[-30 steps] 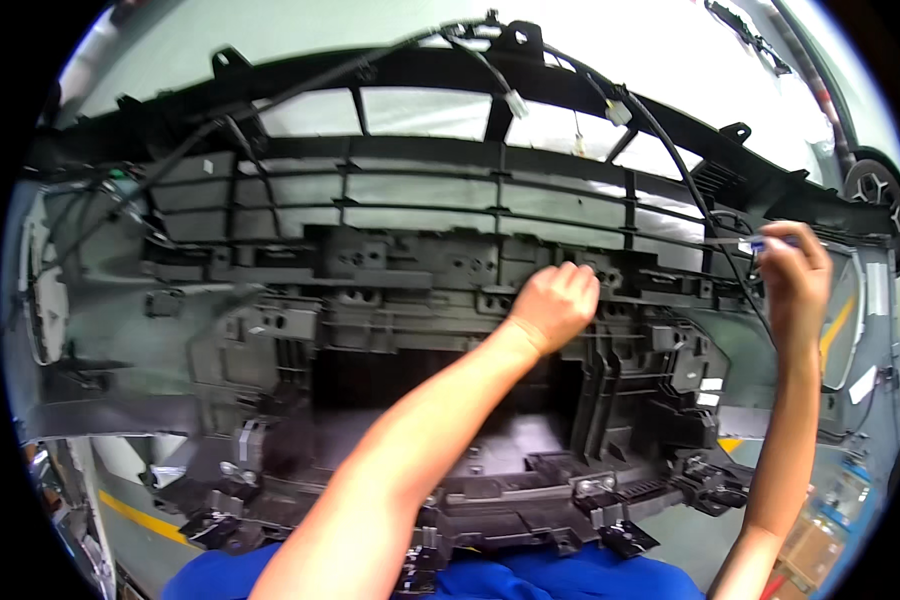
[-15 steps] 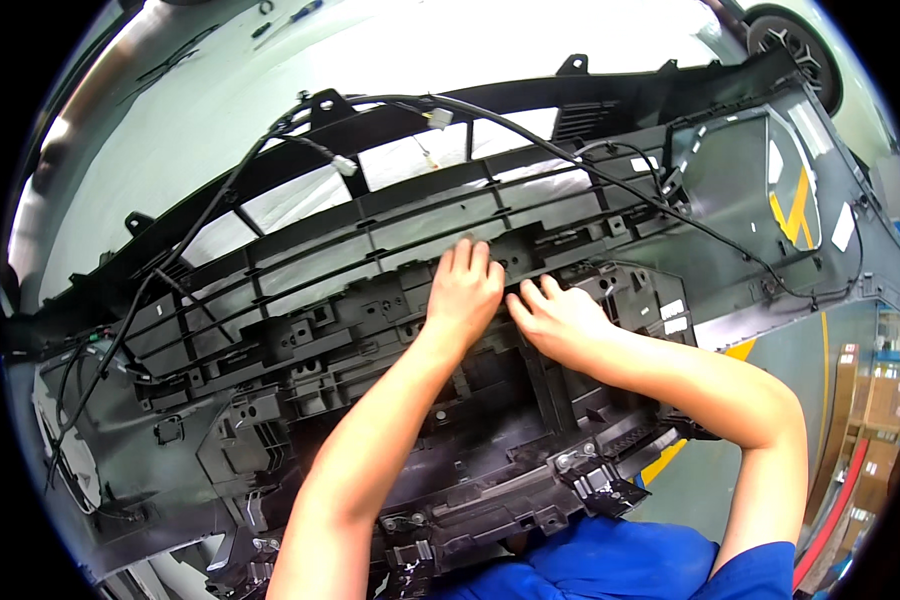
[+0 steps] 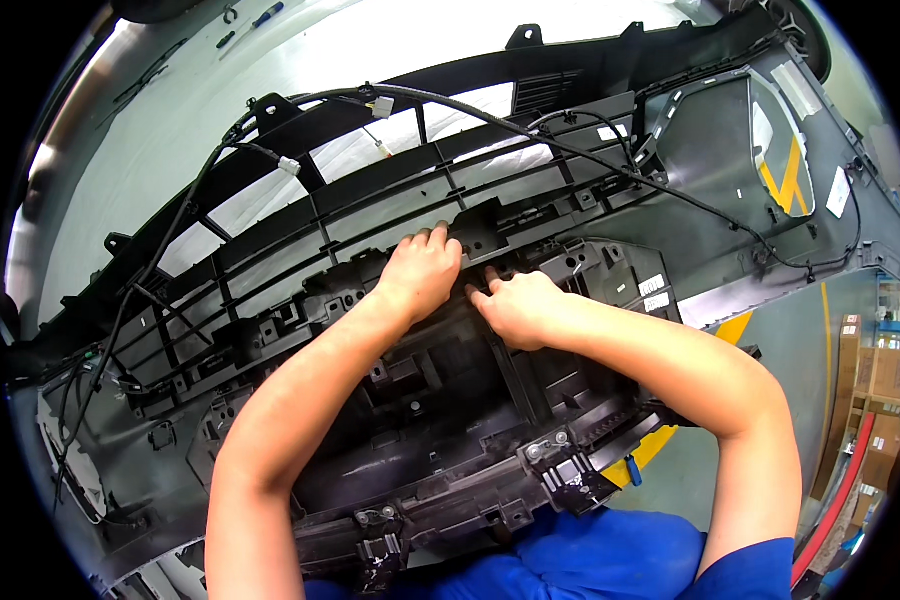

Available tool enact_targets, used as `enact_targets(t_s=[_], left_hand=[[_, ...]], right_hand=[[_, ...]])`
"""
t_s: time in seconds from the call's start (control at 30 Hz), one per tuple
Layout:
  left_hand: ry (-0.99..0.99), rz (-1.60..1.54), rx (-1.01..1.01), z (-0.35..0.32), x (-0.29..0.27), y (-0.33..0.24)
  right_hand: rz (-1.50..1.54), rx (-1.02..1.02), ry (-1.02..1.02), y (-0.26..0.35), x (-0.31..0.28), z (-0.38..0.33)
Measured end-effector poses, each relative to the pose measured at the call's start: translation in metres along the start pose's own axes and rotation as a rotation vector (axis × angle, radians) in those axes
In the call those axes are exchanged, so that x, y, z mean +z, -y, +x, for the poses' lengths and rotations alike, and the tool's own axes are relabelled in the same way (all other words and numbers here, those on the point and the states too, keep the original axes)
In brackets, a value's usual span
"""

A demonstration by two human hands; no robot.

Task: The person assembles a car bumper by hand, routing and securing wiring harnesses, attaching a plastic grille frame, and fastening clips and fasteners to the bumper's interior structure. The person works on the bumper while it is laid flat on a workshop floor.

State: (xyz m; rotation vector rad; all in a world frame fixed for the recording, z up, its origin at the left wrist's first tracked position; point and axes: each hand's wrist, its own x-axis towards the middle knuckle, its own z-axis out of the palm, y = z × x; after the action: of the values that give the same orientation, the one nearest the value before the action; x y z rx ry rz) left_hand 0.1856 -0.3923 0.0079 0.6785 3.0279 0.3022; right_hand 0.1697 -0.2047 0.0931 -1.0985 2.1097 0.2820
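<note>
A large black plastic car bumper [image 3: 390,465] lies inner side up before me, with a slatted grille [image 3: 370,225] along its far half. At its middle, my left hand [image 3: 420,275] has its fingers curled over the far edge of a long black mounting strip [image 3: 330,300]. Close beside it on the right, my right hand [image 3: 520,310] grips the near edge of this strip, fingertips dug into the seam. Both sets of fingertips are partly hidden by the plastic. A black wiring harness [image 3: 470,108] with white connectors [image 3: 288,166] arches over the grille.
Metal-fitted brackets [image 3: 570,470] stand on the bumper's near edge, close to my body. Beyond the bumper, pliers [image 3: 230,15] and a blue-handled tool [image 3: 268,14] lie on a pale surface. Cardboard boxes [image 3: 885,372] stand at the right, beside a red rail [image 3: 835,505].
The view has shifted, so bumper and hands appear farther left. My hands keep nearly the same place on the strip. My left elbow has swung outward.
</note>
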Motion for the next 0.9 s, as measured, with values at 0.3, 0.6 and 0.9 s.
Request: enact_targets(t_s=[0.3,0.6,0.9], left_hand=[[-0.023,0.030,-0.004,0.002,0.000,-0.008],[0.267,-0.069,0.156,-0.036,-0.070,0.022],[0.350,-0.248,-0.125,-0.311,-0.217,0.075]], right_hand=[[-0.011,0.024,-0.069,-0.004,0.013,-0.004],[0.023,0.006,-0.128,-0.006,0.010,-0.010],[0.004,0.031,-0.215,0.010,-0.006,-0.005]])
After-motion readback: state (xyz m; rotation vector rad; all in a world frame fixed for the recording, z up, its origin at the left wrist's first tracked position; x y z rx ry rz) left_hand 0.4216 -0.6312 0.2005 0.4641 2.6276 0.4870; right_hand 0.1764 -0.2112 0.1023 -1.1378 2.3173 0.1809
